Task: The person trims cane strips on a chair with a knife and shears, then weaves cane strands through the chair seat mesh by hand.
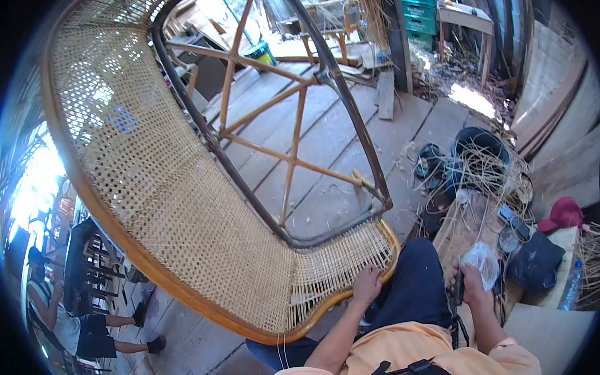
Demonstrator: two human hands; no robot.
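Observation:
A large rattan chair frame leans across my lap, its long curved panel filled with woven cane. At the narrow end near me, the weave has loose parallel strands with open gaps. My left hand rests at the orange-brown rim there, fingers curled against the cane; whether they pinch a strand is hidden. Off to the right, my right hand is closed around a black-handled tool held upright. Just behind that hand lies a clear plastic bag. Two thin strands hang below the rim.
A plank bench on the right carries a phone-like device, a dark cloth and a red cap. Behind it, cane strips fill a dark basin. Another person stands at far left. Green crates are stacked behind.

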